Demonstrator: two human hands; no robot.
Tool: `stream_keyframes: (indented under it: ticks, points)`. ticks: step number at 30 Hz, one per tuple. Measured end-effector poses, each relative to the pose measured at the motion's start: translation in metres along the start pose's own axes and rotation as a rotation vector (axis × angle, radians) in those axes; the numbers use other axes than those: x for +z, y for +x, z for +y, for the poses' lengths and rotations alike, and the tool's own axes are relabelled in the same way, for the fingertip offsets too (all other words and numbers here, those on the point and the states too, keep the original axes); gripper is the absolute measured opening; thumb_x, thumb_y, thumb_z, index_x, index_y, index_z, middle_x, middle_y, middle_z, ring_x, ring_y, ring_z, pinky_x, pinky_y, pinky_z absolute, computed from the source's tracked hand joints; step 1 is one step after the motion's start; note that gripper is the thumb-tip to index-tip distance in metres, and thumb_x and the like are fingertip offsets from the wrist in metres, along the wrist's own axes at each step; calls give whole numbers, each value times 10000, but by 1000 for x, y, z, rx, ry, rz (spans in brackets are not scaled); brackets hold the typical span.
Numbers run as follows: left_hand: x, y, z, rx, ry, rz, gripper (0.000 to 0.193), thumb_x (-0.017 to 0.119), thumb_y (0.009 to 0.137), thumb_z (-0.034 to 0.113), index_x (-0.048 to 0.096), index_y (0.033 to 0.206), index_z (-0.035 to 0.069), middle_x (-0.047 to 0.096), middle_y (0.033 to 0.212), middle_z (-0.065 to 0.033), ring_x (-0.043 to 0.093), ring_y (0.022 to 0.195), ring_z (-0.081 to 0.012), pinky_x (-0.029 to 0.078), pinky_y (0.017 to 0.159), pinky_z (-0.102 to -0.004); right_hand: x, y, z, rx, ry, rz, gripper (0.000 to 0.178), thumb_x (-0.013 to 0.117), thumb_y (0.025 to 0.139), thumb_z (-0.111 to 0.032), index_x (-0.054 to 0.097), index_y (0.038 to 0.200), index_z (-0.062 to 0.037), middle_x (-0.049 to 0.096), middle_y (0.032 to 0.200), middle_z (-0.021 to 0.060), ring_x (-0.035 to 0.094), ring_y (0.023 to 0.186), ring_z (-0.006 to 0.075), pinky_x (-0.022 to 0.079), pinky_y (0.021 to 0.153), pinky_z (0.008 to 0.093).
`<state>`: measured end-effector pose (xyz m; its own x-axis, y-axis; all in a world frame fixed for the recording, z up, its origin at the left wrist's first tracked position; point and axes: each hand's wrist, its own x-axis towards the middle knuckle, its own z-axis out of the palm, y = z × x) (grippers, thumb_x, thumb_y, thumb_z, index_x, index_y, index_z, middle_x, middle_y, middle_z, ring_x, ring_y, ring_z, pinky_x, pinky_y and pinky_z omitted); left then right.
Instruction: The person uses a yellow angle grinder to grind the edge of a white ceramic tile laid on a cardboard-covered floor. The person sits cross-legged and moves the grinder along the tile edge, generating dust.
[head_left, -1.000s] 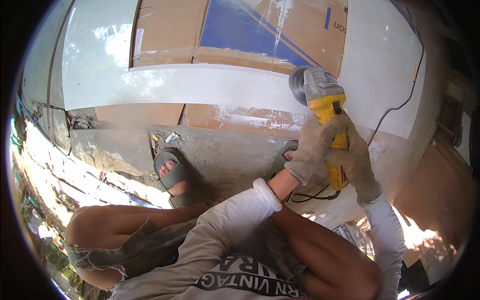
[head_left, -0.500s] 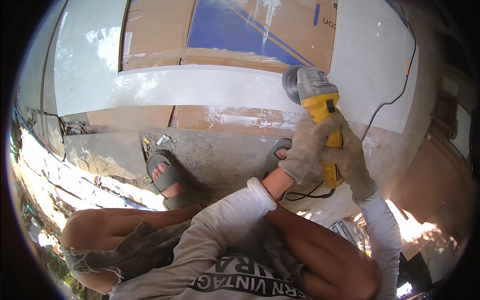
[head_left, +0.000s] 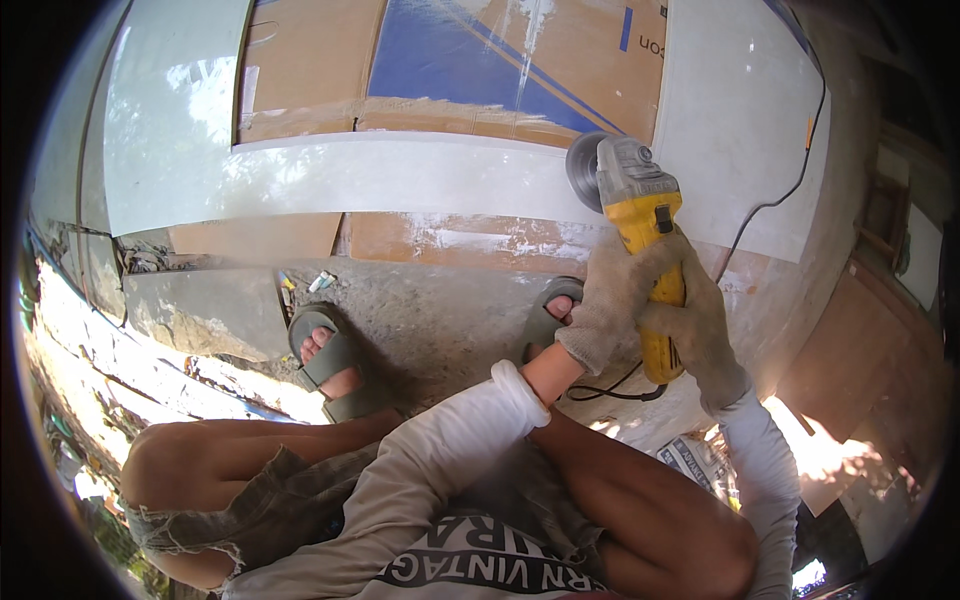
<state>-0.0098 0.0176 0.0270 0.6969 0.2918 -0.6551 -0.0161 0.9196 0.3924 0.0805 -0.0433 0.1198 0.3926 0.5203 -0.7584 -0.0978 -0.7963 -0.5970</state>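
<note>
A yellow and grey angle grinder is held in both my gloved hands. My left hand wraps round its body just behind the grey gear head. Lower down the handle, my right hand closes on it from the right. The round disc stands at the upper left of the tool, blurred at its face. It is over the inner edge of a white panel frame; I cannot tell whether it touches. The grinder's black cord leaves the handle's lower end.
Inside the frame lies brown and blue cardboard. More cardboard strips run under its near edge. A black cord crosses the panel's right side. My sandalled feet rest on the concrete. A brown board lies at the right.
The whole view has shifted slightly, so the panel sits a little to the left. My hands keep the same hold on the grinder, whose disc stays by the frame's inner edge.
</note>
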Motion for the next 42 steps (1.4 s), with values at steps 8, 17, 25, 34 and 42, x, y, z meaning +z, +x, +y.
stream_keyframes:
  ticks: [8, 17, 25, 34, 42]
  points:
    - [-12, -17, 22, 7, -164, 68, 387, 738, 996, 287, 672, 1240, -6, 732, 1076, -108, 730, 942, -185, 600, 813, -324, 21, 5, -21, 5, 48, -63, 925, 795, 835, -117, 357, 1640, 7, 609, 1360, 91, 611, 1242, 180, 514, 1048, 332]
    - [-29, -17, 33, 10, -202, 59, 357, 740, 1002, 259, 655, 1245, 12, 732, 1103, -102, 733, 1001, -205, 608, 856, -354, 32, 15, -31, -34, -111, -65, 965, 814, 816, -224, 360, 1640, -10, 638, 1343, 125, 651, 1216, 223, 540, 1017, 354]
    - [-27, -17, 27, -22, -187, 92, 381, 746, 998, 272, 667, 1249, -3, 739, 1078, -122, 749, 944, -210, 615, 826, -337, 32, 14, -24, 4, -82, -57, 996, 821, 796, -210, 345, 1643, 5, 626, 1367, 126, 652, 1221, 225, 547, 1027, 354]
    - [-22, -11, 18, 4, -161, 92, 391, 752, 994, 277, 662, 1250, -4, 741, 1080, -121, 749, 947, -207, 618, 819, -334, 24, 13, -13, -16, -96, -41, 1021, 822, 809, -212, 311, 1663, 14, 624, 1384, 138, 652, 1243, 224, 549, 1034, 350]
    - [-20, -13, 18, -67, -149, 60, 355, 743, 1001, 231, 643, 1268, 19, 728, 1108, -95, 730, 1006, -197, 607, 857, -356, 21, 11, -10, -35, -30, -50, 979, 810, 812, -196, 341, 1648, 8, 629, 1366, 132, 645, 1233, 215, 538, 1040, 347]
